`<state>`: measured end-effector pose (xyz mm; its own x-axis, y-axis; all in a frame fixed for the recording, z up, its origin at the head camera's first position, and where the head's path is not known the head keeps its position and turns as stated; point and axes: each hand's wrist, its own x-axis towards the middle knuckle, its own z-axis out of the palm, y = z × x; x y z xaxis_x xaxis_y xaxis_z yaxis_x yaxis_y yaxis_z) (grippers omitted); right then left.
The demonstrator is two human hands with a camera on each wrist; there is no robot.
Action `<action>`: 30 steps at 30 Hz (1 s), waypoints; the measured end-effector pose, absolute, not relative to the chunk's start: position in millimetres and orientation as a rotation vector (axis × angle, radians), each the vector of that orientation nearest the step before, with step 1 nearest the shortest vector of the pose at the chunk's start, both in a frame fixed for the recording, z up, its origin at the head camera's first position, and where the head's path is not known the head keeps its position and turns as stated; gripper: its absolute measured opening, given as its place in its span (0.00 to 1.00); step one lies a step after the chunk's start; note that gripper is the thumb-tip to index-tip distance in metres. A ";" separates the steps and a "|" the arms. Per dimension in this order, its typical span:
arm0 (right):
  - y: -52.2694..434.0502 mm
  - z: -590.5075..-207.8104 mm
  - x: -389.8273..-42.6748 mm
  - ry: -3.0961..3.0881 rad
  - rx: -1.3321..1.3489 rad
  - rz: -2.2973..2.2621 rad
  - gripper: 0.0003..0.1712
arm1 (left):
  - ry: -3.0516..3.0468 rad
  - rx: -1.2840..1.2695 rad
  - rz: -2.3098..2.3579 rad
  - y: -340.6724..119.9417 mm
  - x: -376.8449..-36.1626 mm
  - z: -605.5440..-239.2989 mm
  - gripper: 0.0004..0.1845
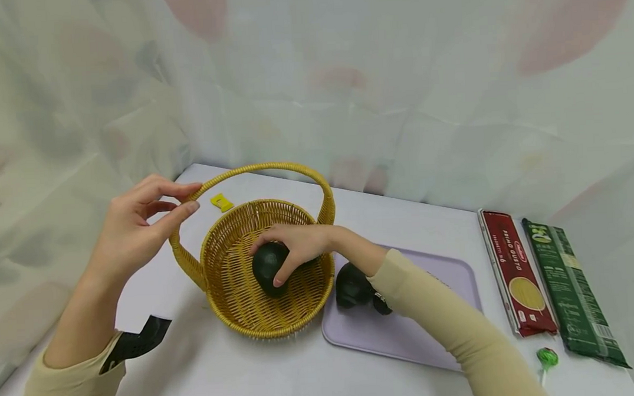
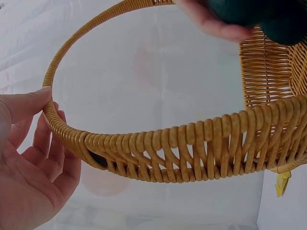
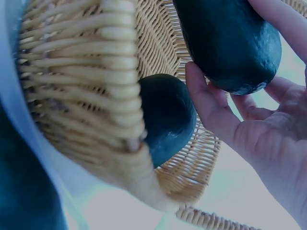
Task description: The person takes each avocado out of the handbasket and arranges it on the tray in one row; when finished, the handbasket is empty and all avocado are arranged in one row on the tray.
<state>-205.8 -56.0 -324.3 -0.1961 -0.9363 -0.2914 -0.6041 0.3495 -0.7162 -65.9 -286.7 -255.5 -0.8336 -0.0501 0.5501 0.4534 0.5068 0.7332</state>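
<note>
A round woven basket (image 1: pixel 272 330) stands on the table with its arched handle (image 1: pixel 265 166) raised. My left hand (image 1: pixel 137 220) pinches that handle on its left side between thumb and fingers; the left wrist view shows the hand (image 2: pixel 36 158) there too. Inside the basket, my right hand (image 1: pixel 300 246) grips a dark green avocado (image 1: pixel 269 265) from above. A second avocado (image 3: pixel 168 115) lies in the basket below it, mostly covered by the hand in the head view. On the lilac tray (image 1: pixel 447 263) sits another dark fruit (image 1: pixel 351 285), partly behind the right sleeve.
A small dark round thing (image 1: pixel 381 304) is on the tray, partly hidden by the sleeve. At the right lie a red spaghetti pack (image 1: pixel 517 272), a green pack (image 1: pixel 573 293) and a green lollipop (image 1: pixel 547 357). Behind the basket is a small yellow object (image 1: pixel 221 202).
</note>
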 end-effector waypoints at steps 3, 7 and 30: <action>-46.6 -321.3 -203.5 1.891 -1.313 -0.620 0.39 | -2.235 -0.341 -1.311 -288.0 -66.5 -256.2 0.10; -35.2 -317.4 -200.6 1.886 -1.318 -0.637 0.39 | -2.231 -0.347 -1.318 -289.8 -66.9 -256.9 0.11; 42.2 -306.3 -202.7 1.941 -1.249 -0.715 0.40 | -2.209 -0.375 -1.357 -294.9 -68.9 -257.9 0.11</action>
<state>-202.7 42.2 -306.3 -0.2815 -0.9222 -0.2653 -0.5295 0.3798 -0.7585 -68.9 -294.9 -257.9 -0.8282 -0.0332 0.5595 0.4840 0.4610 0.7438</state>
